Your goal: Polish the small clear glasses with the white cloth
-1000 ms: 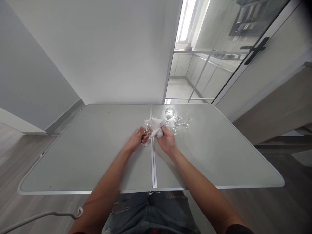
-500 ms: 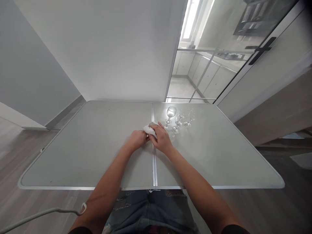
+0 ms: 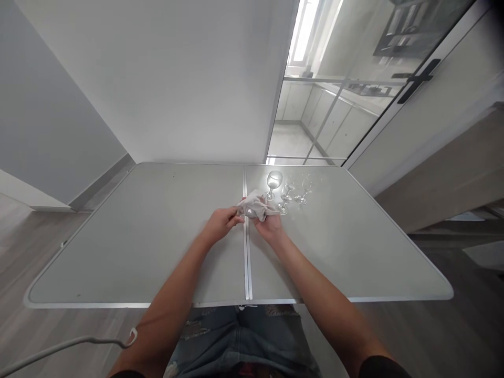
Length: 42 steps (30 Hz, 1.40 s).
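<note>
Above the table's centre seam, a pale grey cloth [image 3: 258, 205] lies bunched over a mostly hidden clear glass [image 3: 249, 213], of which only a shiny bit shows. My left hand [image 3: 223, 223] is closed at the glass's near left side, fingers pinched beside the cloth. My right hand [image 3: 270, 227] is turned palm up under the cloth and grips it, with its fingers mostly covered. Just beyond my right hand several stemmed glasses stand on the table: a round-bowled wine glass [image 3: 274, 180] is clearest, and a thinner clear glass [image 3: 302, 199] is to its right.
The pale folding table [image 3: 118, 252] has a metal rim and a metal seam [image 3: 247, 262] down its middle. A white wall [image 3: 177, 84] and a glazed door [image 3: 331, 115] border its far edge. A white cable-like rod [image 3: 79, 341] reaches in at lower left.
My right hand has rolled from back-up over the cloth to palm-up beneath it. The cloth has spread wider. My left hand stays nearly in place; the view has shifted slightly.
</note>
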Motion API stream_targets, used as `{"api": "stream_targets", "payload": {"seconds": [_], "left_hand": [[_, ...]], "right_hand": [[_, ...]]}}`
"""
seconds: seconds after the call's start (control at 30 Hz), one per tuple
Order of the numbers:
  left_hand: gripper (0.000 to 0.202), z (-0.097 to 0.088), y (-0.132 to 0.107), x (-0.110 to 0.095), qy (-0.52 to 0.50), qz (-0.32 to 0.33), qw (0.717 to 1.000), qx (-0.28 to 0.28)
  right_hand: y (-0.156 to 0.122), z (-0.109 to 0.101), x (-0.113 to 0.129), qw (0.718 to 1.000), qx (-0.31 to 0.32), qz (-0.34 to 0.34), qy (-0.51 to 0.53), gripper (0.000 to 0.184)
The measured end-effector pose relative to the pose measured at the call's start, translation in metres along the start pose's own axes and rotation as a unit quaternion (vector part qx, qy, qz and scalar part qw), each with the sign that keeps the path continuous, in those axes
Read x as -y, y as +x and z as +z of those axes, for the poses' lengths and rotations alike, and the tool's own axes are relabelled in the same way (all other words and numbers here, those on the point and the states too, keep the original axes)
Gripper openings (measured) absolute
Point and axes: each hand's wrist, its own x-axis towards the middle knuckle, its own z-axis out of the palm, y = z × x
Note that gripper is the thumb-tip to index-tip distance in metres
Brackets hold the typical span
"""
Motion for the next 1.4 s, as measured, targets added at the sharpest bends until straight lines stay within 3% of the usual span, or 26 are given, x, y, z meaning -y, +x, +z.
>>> {"api": "stream_targets", "payload": {"seconds": [0.1, 0.17, 0.27, 0.33, 0.43, 0.7, 0.9, 0.97, 1.07, 1.17, 1.27, 1.4], "left_hand": [[0.052, 0.003, 0.003, 0.003, -0.093, -0.065, 0.991, -0.078], [0.05, 0.004, 0.004, 0.005, -0.043, -0.091, 0.99, -0.098], [0.047, 0.006, 0.005, 0.006, 0.094, -0.101, 0.987, -0.082], [0.048, 0.007, 0.004, 0.006, 0.149, -0.094, 0.983, -0.059], [0.05, 0.007, 0.002, 0.006, 0.18, -0.075, 0.98, -0.048], [0.051, -0.002, 0.0, 0.001, 0.198, -0.019, 0.98, 0.014], [0.048, -0.018, -0.002, -0.014, 0.017, -0.021, 0.998, 0.057], [0.052, -0.026, -0.003, -0.019, -0.079, -0.041, 0.992, 0.084], [0.054, -0.035, -0.003, -0.02, -0.21, -0.087, 0.962, 0.153], [0.056, -0.041, -0.002, -0.015, -0.274, -0.127, 0.933, 0.196], [0.057, -0.044, -0.002, -0.011, -0.291, -0.145, 0.925, 0.198], [0.052, -0.046, -0.003, -0.014, -0.231, -0.112, 0.946, 0.198]], "right_hand": [[0.002, -0.002, -0.011, 0.997, -0.06, -0.038, -0.035, 0.034], [0.001, -0.003, -0.015, 0.984, -0.116, -0.09, -0.102, 0.036], [-0.007, -0.002, -0.011, 0.936, -0.169, -0.2, -0.236, 0.032], [-0.014, -0.001, -0.006, 0.908, -0.152, -0.241, -0.307, 0.031], [-0.02, 0.002, 0.002, 0.896, -0.094, -0.236, -0.364, 0.032], [-0.015, -0.004, 0.013, 0.932, 0.005, -0.15, -0.331, 0.03], [-0.019, -0.011, 0.021, 0.928, 0.078, -0.128, -0.341, 0.029], [-0.02, -0.015, 0.025, 0.908, 0.104, -0.147, -0.377, 0.029], [-0.02, -0.02, 0.033, 0.858, 0.144, -0.207, -0.449, 0.03], [-0.022, -0.021, 0.037, 0.821, 0.175, -0.251, -0.482, 0.028], [-0.024, -0.015, 0.035, 0.862, 0.128, -0.222, -0.438, 0.027], [-0.02, -0.007, 0.028, 0.946, 0.069, -0.092, -0.303, 0.03]]}}
